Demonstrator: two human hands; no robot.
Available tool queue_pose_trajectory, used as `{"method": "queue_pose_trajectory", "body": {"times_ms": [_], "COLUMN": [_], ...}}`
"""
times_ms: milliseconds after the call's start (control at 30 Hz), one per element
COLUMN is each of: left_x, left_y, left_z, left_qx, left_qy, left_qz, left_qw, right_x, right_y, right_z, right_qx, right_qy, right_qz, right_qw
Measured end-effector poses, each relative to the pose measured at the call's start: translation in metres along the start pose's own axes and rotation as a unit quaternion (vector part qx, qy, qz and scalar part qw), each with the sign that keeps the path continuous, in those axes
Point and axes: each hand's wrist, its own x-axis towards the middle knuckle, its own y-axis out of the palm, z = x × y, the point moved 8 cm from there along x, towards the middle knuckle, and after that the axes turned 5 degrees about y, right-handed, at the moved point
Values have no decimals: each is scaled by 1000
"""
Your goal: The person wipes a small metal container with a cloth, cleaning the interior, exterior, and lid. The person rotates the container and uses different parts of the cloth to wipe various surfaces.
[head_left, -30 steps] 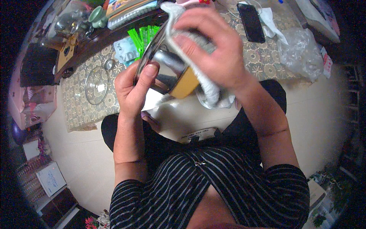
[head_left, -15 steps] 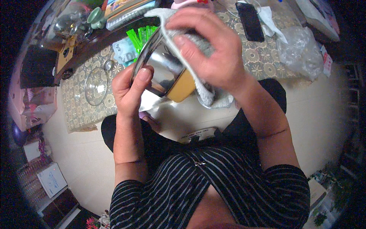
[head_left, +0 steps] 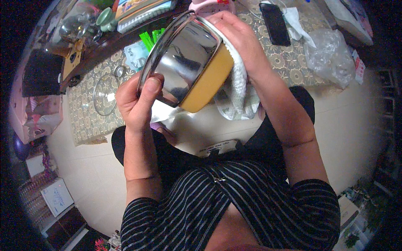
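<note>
A shiny steel pot point(head_left: 184, 58) with a yellow lower part is held tilted on its side over the near edge of the table. My left hand point(head_left: 136, 100) is closed on its rim at the left, thumb lying on the steel wall. On the pot's far right side, a white towel point(head_left: 238, 81) is pressed by my right hand point(head_left: 243, 42), and its loose end hangs down past the yellow part. The right fingertips are partly hidden behind the pot. A round clear lid point(head_left: 104, 96) lies on the patterned tablecloth point(head_left: 81, 115) left of my left hand.
Bright green strips point(head_left: 146, 41) and a pale blue packet point(head_left: 136, 55) lie behind the pot. At the right are a black phone point(head_left: 274, 24) and a crumpled clear plastic bag point(head_left: 328, 54). A green cup point(head_left: 106, 19) stands at the far left; a pink item point(head_left: 209, 6) sits at the back.
The pot has turned and come up, so more of its steel wall and yellow part show. My right hand and the towel have slid from its front to its far right side.
</note>
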Motion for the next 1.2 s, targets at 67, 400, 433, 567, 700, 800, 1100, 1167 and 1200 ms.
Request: {"method": "queue_pose_trajectory", "body": {"times_ms": [67, 400, 433, 567, 700, 800, 1100, 1167, 1200], "left_x": [1, 7, 7, 4, 0, 0, -4, -5, -6], "left_y": [5, 13, 12, 8, -1, -6, -19, -16, -16], "left_z": [-5, 6, 5, 16, 19, 27, 18, 15, 16], "left_qx": [20, 19, 26, 13, -89, -169, -141, -86, -58], "left_qy": [1, -28, -20, -41, -41, -76, 10, 63, 83], "left_qz": [6, -27, -11, 4, -93, -194, -269, -222, -216], "left_qw": [1000, 999, 999, 999, 991, 963, 953, 969, 971], "right_x": [-11, -77, -71, -45, -8, 3, -19, -27, -32], "right_y": [4, 67, 63, 32, 10, 4, 73, 90, 97], "right_z": [19, 75, 72, 60, 23, 0, -83, -70, -61], "right_qx": [-63, -277, -269, -213, 1, 102, 448, 531, 571], "right_qy": [-93, -441, -410, -319, -141, -123, 199, 215, 216], "right_qz": [-36, -87, -84, -71, -13, 8, 81, 163, 221], "right_qw": [993, 849, 867, 921, 990, 987, 868, 803, 761]}}
